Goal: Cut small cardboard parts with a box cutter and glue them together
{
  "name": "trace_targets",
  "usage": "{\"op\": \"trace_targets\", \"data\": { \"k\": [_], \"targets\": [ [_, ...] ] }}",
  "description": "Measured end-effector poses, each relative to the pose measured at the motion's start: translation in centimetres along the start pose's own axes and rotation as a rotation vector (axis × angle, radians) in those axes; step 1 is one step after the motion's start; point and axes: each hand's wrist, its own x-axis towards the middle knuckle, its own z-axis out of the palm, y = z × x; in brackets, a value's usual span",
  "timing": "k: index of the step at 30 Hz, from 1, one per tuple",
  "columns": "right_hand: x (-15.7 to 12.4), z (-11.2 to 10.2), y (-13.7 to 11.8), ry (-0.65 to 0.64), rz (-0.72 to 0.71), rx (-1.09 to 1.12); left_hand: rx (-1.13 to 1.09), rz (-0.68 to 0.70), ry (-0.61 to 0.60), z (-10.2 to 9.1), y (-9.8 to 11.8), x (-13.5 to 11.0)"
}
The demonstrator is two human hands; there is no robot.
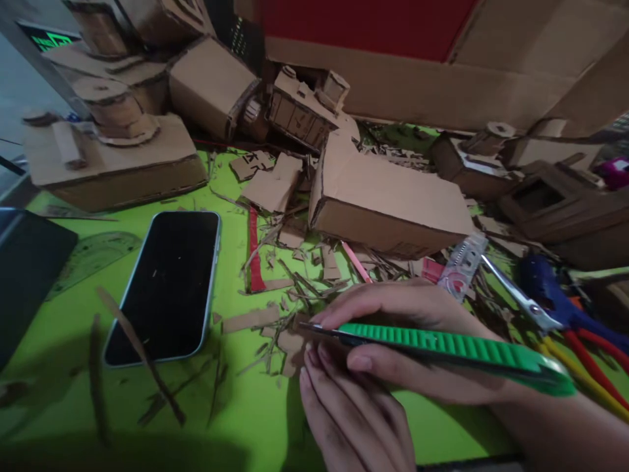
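My right hand (417, 314) grips a box cutter (442, 344) with a ribbed green handle, its dark blade pointing left. The index finger lies along the top near the blade, the thumb below. Just beneath it, my left hand (354, 410) is closed, fingers pressed together and tips close under the blade. Whatever those fingers hold is hidden from view. A small brown cardboard piece (291, 346) shows beside the left fingertips, among thin cardboard strips and scraps (250, 319). I cannot tell whether the fingers touch this piece.
A phone (170, 282) lies at left on the green table. Behind the hands sits a cardboard box shape (388, 196); a cardboard model (118, 157) stands back left. Scissors (535, 308) and pliers (580, 354) lie right. A clear protractor (98, 255) rests beside the phone.
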Motion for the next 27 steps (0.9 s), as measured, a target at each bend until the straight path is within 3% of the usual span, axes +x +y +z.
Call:
{"op": "trace_targets", "data": {
  "k": [3,5,9,27],
  "targets": [
    [-0.1,0.0,-0.2,0.035,0.028,-0.028,-0.017,-0.087,0.086,1.1,0.8,-0.8],
    [-0.2,-0.1,-0.3,0.042,0.050,-0.044,0.009,-0.073,0.107,1.5,0.8,-1.0],
    [-0.2,-0.2,-0.3,0.030,0.033,-0.059,0.077,0.012,0.109,1.6,0.2,-0.9],
    [-0.1,-0.3,-0.4,0.017,0.109,-0.037,0.093,0.063,0.104,1.2,-0.4,-0.1]
  ]
}}
